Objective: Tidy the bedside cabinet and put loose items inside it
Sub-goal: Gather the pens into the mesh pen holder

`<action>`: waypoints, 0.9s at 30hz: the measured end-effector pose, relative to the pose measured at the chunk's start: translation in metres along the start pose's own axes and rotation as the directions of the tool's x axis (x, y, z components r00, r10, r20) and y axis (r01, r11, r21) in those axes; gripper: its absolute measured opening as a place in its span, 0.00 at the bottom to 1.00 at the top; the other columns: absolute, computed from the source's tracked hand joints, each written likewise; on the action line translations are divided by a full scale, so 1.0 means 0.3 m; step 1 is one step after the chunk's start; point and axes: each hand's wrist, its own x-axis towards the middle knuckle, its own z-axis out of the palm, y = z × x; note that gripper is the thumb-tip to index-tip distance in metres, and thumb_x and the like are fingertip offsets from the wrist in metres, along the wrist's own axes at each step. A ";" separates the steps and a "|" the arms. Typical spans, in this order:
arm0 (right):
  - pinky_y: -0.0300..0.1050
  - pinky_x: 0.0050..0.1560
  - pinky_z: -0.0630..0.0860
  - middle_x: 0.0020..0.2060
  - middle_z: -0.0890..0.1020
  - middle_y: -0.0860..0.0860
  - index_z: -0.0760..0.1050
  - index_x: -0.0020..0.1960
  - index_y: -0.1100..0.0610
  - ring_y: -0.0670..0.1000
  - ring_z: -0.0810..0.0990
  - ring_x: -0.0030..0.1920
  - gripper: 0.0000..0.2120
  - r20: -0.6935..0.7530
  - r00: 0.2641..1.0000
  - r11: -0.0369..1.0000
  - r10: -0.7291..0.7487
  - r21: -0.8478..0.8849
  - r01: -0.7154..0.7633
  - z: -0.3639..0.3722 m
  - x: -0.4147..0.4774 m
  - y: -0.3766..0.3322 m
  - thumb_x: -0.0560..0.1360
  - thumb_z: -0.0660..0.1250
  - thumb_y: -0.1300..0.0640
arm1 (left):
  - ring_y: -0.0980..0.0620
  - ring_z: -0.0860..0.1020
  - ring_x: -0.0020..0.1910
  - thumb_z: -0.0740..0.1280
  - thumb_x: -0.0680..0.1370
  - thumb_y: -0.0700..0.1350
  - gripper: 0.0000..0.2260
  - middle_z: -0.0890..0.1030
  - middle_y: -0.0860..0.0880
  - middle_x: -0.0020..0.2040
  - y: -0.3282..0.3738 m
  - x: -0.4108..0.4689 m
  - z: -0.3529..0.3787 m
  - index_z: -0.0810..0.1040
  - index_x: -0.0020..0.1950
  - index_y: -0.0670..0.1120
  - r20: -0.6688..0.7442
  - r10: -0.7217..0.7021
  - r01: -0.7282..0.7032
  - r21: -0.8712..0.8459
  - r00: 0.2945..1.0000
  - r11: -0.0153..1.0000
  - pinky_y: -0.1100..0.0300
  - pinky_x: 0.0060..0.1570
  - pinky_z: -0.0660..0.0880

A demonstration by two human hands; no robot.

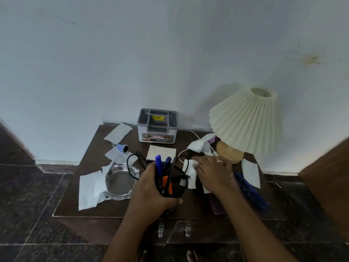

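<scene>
Dark wood, white paper, dabs of blue.
The cabinet top (94, 205) is deep brown, littered with white tissues (90, 188). The mesh pen holder (182, 181) is black, its weave a fine grid, with blue pens (158, 163) and an orange marker (167, 183) in it. The pleated lampshade (247, 120) is cream over a pale wooden base (229, 151). The organiser box (157, 127) is grey with a yellow sticker (158, 117). The wall (132, 53) is pale bluish white with a yellowish stain (311, 59); the floor tiles (28, 205) are dark and speckled.

Glossy dark wooden cabinet top (94, 208), clear smooth glass ashtray (120, 181), black metal-mesh pen holder (181, 181).
</scene>
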 end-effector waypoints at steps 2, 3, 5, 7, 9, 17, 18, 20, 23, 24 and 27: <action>0.63 0.66 0.52 0.64 0.74 0.44 0.70 0.63 0.39 0.52 0.65 0.69 0.16 0.089 0.995 0.998 0.035 -0.045 -0.031 0.021 0.025 -0.040 0.79 0.49 0.42 | 0.64 0.75 0.48 0.79 0.53 0.54 0.33 0.75 0.60 0.50 -0.007 -0.002 -0.008 0.65 0.50 0.65 0.001 -0.001 0.001 -0.001 1.000 1.000 0.71 0.43 0.70; 0.65 0.66 0.51 0.62 0.75 0.45 0.72 0.61 0.40 0.52 0.66 0.68 0.16 0.101 0.994 0.997 0.052 -0.066 -0.045 0.029 0.034 -0.057 0.80 0.49 0.42 | 0.64 0.75 0.48 0.80 0.53 0.54 0.33 0.75 0.60 0.50 -0.012 -0.002 -0.012 0.65 0.50 0.65 0.000 -0.001 0.001 0.002 1.000 1.000 0.72 0.43 0.69; 0.65 0.67 0.50 0.58 0.77 0.45 0.75 0.57 0.43 0.52 0.69 0.65 0.16 0.082 0.994 0.993 0.070 -0.102 -0.062 0.040 0.048 -0.086 0.80 0.50 0.44 | 0.67 0.74 0.48 0.80 0.53 0.54 0.33 0.75 0.61 0.50 -0.021 0.001 -0.023 0.64 0.50 0.66 -0.001 -0.001 0.001 0.013 1.000 1.000 0.74 0.40 0.69; 0.62 0.67 0.52 0.53 0.79 0.46 0.77 0.52 0.47 0.51 0.72 0.62 0.15 0.044 0.994 0.992 0.102 -0.079 -0.099 0.044 0.061 -0.117 0.79 0.53 0.47 | 0.74 0.71 0.49 0.80 0.54 0.54 0.33 0.73 0.64 0.48 -0.028 0.006 -0.033 0.63 0.50 0.67 0.004 0.006 -0.006 0.025 1.000 1.000 0.79 0.40 0.69; 0.57 0.65 0.56 0.48 0.81 0.48 0.80 0.49 0.50 0.51 0.75 0.58 0.13 -0.009 0.986 0.985 0.165 0.042 -0.165 0.039 0.070 -0.144 0.78 0.56 0.50 | 0.81 0.66 0.49 0.80 0.55 0.53 0.34 0.70 0.66 0.47 -0.035 0.010 -0.042 0.62 0.49 0.68 0.003 0.018 -0.018 0.038 1.000 0.999 0.85 0.41 0.65; 0.45 0.48 0.73 0.36 0.79 0.42 0.76 0.41 0.51 0.41 0.79 0.39 0.07 -0.242 0.931 0.693 0.272 0.721 -0.016 -0.049 0.074 -0.152 0.70 0.71 0.62 | 0.81 0.65 0.50 0.80 0.54 0.55 0.33 0.71 0.67 0.47 -0.042 0.007 -0.059 0.62 0.49 0.68 -0.011 0.000 0.000 0.041 1.000 0.999 0.84 0.41 0.65; 0.42 0.44 0.73 0.37 0.79 0.42 0.75 0.43 0.53 0.42 0.79 0.39 0.08 -0.261 0.921 0.625 0.290 0.780 0.024 -0.064 0.071 -0.152 0.70 0.72 0.63 | 0.81 0.65 0.50 0.79 0.54 0.55 0.33 0.71 0.67 0.47 -0.039 0.007 -0.057 0.62 0.49 0.67 -0.007 -0.001 0.001 0.043 1.000 0.999 0.84 0.41 0.65; 0.36 0.40 0.74 0.41 0.80 0.45 0.71 0.47 0.52 0.43 0.80 0.40 0.12 -0.293 0.895 0.501 0.335 0.860 0.094 -0.099 0.062 -0.151 0.71 0.71 0.64 | 0.78 0.67 0.50 0.79 0.54 0.56 0.33 0.71 0.67 0.47 -0.031 0.007 -0.051 0.62 0.49 0.66 -0.002 -0.003 0.003 0.036 1.000 0.999 0.83 0.40 0.67; 0.34 0.37 0.78 0.45 0.82 0.47 0.69 0.51 0.42 0.44 0.82 0.41 0.14 -0.362 0.862 0.340 0.355 0.909 0.242 -0.171 0.038 -0.156 0.76 0.65 0.62 | 0.68 0.73 0.49 0.79 0.54 0.57 0.35 0.73 0.63 0.50 -0.020 0.007 -0.038 0.62 0.52 0.64 0.002 -0.017 0.017 0.012 1.000 1.000 0.76 0.39 0.68; 0.37 0.37 0.79 0.45 0.82 0.47 0.69 0.53 0.41 0.45 0.83 0.40 0.14 -0.364 0.858 0.271 0.362 0.922 0.276 -0.195 0.030 -0.158 0.78 0.63 0.61 | 0.66 0.73 0.49 0.79 0.53 0.57 0.35 0.74 0.62 0.51 -0.018 0.008 -0.032 0.63 0.54 0.63 0.000 -0.020 0.020 -0.002 1.000 1.000 0.75 0.41 0.67; 0.37 0.23 0.72 0.36 0.78 0.47 0.73 0.56 0.43 0.43 0.73 0.25 0.11 -0.238 0.886 0.010 0.398 0.967 0.255 -0.251 0.003 -0.168 0.81 0.58 0.57 | 0.65 0.74 0.49 0.79 0.53 0.56 0.35 0.74 0.61 0.51 -0.013 0.006 -0.023 0.65 0.54 0.61 -0.003 -0.028 0.027 -0.023 1.000 0.999 0.75 0.42 0.67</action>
